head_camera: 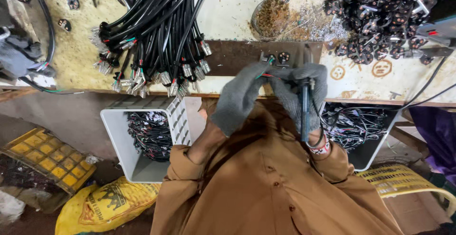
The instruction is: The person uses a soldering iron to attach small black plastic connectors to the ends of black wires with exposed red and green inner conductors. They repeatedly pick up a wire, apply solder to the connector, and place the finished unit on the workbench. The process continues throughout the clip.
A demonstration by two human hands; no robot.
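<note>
Grey knit gloves cover both hands at the near edge of the tabletop (228,7). The left hand (240,97) pinches the coloured wire ends (264,73) of a black cable (304,107), its grip clenched on them. The right hand (304,90) is wrapped around that cable, which hangs down past the wrist. Just beyond the fingers sits a small black plug insert (283,57) on a dark metal plate (237,57). A bundle of cut cables (152,35) lies left, a heap of black inserts (380,16) right, and white bins (142,140) stand below.
</note>
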